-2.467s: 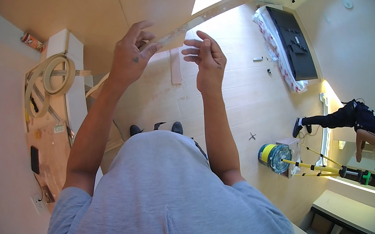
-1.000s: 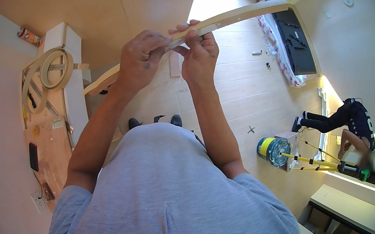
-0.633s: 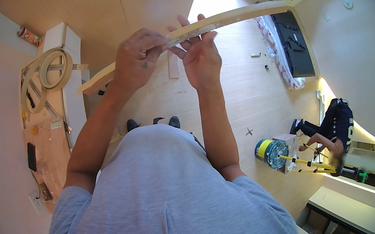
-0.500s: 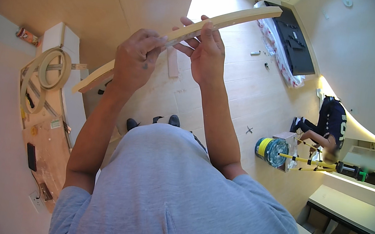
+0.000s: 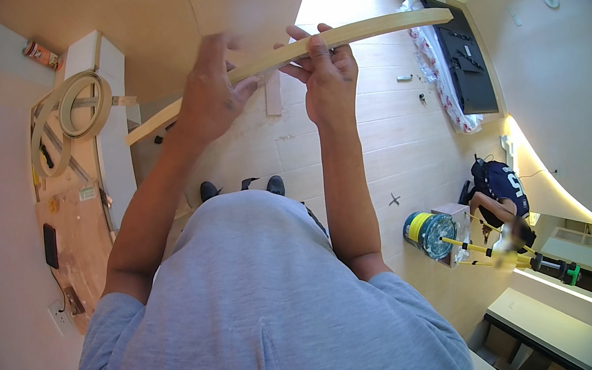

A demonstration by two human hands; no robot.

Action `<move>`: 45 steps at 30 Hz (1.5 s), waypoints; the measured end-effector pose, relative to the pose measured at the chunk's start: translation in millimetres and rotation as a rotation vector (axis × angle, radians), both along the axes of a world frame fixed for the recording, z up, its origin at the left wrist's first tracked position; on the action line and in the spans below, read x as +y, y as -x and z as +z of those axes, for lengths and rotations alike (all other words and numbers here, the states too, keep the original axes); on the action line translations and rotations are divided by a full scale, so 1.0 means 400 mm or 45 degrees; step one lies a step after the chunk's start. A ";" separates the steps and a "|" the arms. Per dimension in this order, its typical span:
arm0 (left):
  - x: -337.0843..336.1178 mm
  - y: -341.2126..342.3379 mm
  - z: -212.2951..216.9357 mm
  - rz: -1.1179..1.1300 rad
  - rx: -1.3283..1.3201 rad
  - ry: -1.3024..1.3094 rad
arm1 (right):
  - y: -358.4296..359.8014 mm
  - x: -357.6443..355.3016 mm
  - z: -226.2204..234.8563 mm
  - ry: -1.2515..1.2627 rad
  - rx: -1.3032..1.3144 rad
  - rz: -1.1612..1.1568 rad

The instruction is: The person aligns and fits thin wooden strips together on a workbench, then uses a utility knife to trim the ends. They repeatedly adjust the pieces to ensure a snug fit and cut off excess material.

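A long pale wooden strip (image 5: 391, 26) slants across in front of me, its far right end higher than its near left end. My right hand (image 5: 329, 86) grips it near the middle, thumb on the near face and fingers behind. Along the lower left part, my left hand (image 5: 213, 98) is beside the strip with its thumb and fingers spread apart; the fingertips are smeared by motion. Part of the strip is hidden behind that hand.
On the left, a bench (image 5: 76, 228) carries coiled edging band (image 5: 81, 108), a phone (image 5: 50, 247) and a can (image 5: 42, 54). At right a co-worker (image 5: 500, 190) crouches by a blue bucket (image 5: 429, 233) and yellow tripod (image 5: 483, 250). A black panel (image 5: 470, 65) lies far right.
The fingers of my left hand have lifted and spread away from the wooden strip. The strip has shifted slightly right and turned a little. The co-worker has bent lower.
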State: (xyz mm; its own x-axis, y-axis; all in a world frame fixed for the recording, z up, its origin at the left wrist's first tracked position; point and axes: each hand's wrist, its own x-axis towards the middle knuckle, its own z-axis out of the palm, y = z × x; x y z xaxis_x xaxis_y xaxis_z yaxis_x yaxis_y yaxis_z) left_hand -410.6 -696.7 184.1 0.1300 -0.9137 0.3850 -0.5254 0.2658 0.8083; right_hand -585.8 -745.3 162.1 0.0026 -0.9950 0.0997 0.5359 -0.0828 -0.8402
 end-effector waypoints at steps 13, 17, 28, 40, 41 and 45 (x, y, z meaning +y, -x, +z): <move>0.008 -0.160 0.006 -0.301 -0.097 -0.348 | -0.033 0.009 0.009 -0.033 -0.153 0.144; 0.005 -0.160 0.018 -0.281 -0.187 -0.359 | -0.099 0.050 -0.012 -0.072 -0.058 0.117; -0.018 -0.222 -0.010 -0.389 0.003 -0.407 | -0.132 0.046 -0.037 -0.170 0.010 0.039; 0.000 -0.200 -0.007 -0.242 -0.252 -0.229 | -0.133 0.047 -0.038 -0.165 -0.096 0.071; 0.000 -0.202 -0.005 -0.243 -0.235 -0.267 | -0.134 0.047 -0.041 -0.129 -0.126 0.088; -0.001 -0.201 0.002 -0.261 -0.205 -0.261 | -0.138 0.045 -0.041 -0.140 -0.122 0.083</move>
